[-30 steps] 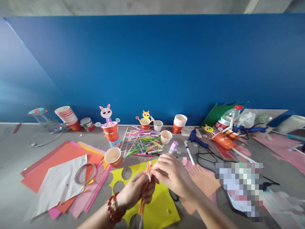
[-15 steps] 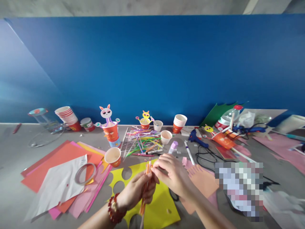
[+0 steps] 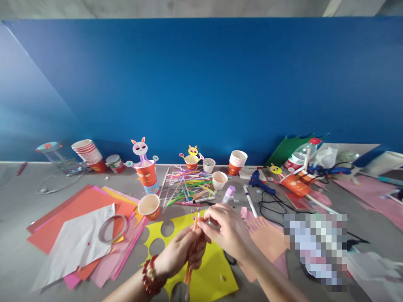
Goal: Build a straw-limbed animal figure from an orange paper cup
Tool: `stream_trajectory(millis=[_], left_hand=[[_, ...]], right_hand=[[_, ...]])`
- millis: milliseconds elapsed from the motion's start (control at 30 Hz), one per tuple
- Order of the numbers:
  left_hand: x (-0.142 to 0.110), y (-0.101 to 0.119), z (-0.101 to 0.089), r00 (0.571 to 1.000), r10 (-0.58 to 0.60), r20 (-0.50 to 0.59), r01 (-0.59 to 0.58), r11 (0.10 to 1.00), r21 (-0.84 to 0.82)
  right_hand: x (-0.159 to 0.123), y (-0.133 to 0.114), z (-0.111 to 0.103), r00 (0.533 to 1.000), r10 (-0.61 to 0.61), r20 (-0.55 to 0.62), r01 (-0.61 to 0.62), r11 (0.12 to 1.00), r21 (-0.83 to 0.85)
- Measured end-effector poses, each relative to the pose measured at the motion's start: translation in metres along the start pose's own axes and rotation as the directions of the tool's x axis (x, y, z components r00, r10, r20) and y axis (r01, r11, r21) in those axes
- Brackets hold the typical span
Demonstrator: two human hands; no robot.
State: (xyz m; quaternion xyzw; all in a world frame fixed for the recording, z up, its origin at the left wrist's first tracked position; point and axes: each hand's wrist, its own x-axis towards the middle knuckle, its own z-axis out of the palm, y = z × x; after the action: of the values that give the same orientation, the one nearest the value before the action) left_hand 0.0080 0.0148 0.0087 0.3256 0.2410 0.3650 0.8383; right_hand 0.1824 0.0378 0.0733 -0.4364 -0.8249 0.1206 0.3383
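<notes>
My left hand [image 3: 181, 249], with a red bead bracelet at the wrist, is closed round a few thin orange straws [image 3: 189, 274]. They stand slanted, their lower ends poking out below the fist. At the upper ends of the straws, my right hand [image 3: 228, 230] pinches with thumb and fingers. Small pointed ear-like tips show just above the pinch; the rest of that piece is hidden by my fingers. Under both hands lies a yellow sheet [image 3: 217, 268] with round holes cut out of it.
Beyond my hands lie loose coloured straws [image 3: 185, 184], a paper cup [image 3: 149, 206] and a glue stick [image 3: 229, 194]. Coloured paper [image 3: 75, 214] and a tape roll [image 3: 103, 239] are left. A blue glue gun [image 3: 261, 183] with a black cord sits right. Animal-faced cups [image 3: 146, 174] stand behind.
My right fingers have shifted slightly and curled at the straws' upper ends. My left hand keeps its hold in nearly the same place.
</notes>
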Motion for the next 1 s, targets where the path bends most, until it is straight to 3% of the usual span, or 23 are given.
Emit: stream_trajectory(millis=[333,733,867,1000], left_hand=[[0.0004,-0.0029,-0.0013,1.0,0.017,-0.003,-0.017,1.0,0.026],[-0.001,0.0023,0.003,0.999,-0.004,0.04,0.004,1.0,0.009],[-0.0002,0.0009,0.0007,0.999,-0.011,0.041,0.011,1.0,0.009],[-0.0007,0.0014,0.0001,0.998,-0.032,0.052,0.032,0.999,0.009]], right_hand=[[-0.0018,-0.0012,0.002,0.993,0.111,0.028,-0.11,0.993,-0.03],[-0.0051,-0.0034,0.0019,0.987,0.147,0.065,-0.147,0.989,-0.003],[-0.0083,-0.0022,0.0057,0.993,0.101,-0.054,-0.103,0.994,-0.035],[-0.0102,-0.0017,0.0051,0.987,-0.078,-0.141,0.078,0.997,-0.003]])
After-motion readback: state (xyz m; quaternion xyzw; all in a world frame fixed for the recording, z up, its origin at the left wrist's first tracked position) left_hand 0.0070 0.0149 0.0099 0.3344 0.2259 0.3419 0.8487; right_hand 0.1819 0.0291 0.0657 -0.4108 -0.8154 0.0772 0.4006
